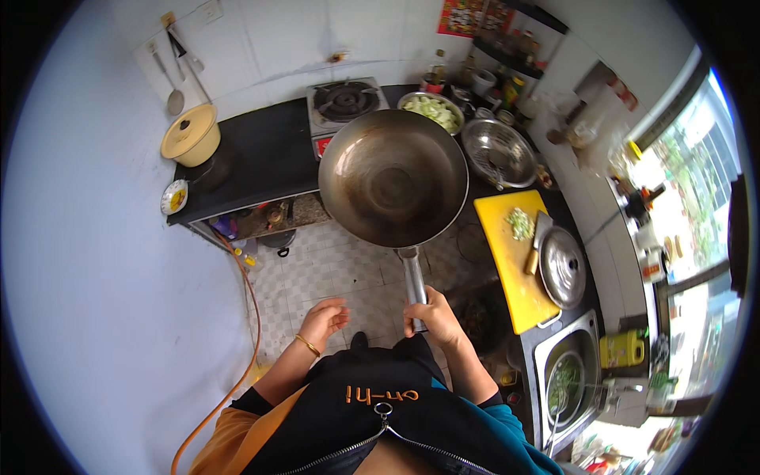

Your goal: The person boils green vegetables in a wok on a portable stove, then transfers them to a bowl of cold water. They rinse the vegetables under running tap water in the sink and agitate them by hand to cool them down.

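Observation:
My right hand (435,316) grips the metal handle of a large wok (393,178) and holds it out in front of me above the tiled floor. Brown stains mark the wok's bare inner surface. To the left of the handle, my left hand (325,320) hangs in the air with fingers apart and nothing in it; a gold bracelet circles that wrist. Beyond the wok's far rim stands a gas stove (346,101) with a black burner. A metal bowl of cut pale-green vegetable (431,111) sits at the stove's right.
The right counter bears a steel colander (497,153), a yellow cutting board (499,261) with chopped greens (520,224), a cleaver (539,240), a metal lid (563,267) and a sink (588,338). A lidded cream pot (193,136) stands far left. An orange hose (256,309) runs along the left wall.

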`<state>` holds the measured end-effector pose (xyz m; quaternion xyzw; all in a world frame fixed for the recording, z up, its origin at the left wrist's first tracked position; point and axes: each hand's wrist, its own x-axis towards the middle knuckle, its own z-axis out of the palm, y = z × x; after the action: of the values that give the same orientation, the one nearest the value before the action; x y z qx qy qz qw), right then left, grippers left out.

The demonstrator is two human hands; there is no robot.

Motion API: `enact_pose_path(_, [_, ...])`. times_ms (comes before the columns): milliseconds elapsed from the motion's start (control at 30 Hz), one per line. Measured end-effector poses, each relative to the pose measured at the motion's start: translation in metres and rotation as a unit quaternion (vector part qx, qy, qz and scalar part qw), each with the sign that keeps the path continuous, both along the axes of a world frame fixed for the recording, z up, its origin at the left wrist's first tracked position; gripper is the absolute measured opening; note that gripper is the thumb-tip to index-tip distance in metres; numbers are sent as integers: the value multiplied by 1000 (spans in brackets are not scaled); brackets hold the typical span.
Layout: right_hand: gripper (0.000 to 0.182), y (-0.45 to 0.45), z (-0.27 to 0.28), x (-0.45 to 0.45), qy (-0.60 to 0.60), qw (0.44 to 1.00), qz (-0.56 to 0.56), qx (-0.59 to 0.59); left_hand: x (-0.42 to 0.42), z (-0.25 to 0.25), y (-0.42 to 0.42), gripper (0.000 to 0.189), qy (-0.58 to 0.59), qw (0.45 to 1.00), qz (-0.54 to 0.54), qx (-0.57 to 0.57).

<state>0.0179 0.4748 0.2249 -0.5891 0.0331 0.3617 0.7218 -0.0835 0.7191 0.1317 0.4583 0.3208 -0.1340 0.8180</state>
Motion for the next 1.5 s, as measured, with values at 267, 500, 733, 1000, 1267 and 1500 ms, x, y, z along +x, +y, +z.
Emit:
enact_pose_path(267, [20, 69, 4, 106, 46, 993, 103, 42, 96, 37, -7, 38, -118, 980, -99, -126])
enact_pose_path(500, [13, 120, 2, 256, -12, 988, 145, 54, 109, -36, 52, 30, 45, 981, 125, 140])
enact_pose_path(733, [12, 182, -6, 374, -12, 987, 147, 60, 64, -73, 73, 35, 126, 949, 286, 50])
enact_pose_path(1000, [10, 231, -18, 413, -17, 990, 134, 27, 53, -80, 130, 35, 155, 934, 319, 51])
enact_pose_path(1267, [18, 257, -11, 421, 2, 992, 122, -3, 97, -77, 191, 34, 133, 947, 283, 75])
enact_pose_path(1500, [46, 233, -78, 424, 12, 995, 74, -58, 121, -95, 212, 33, 111, 953, 276, 51])
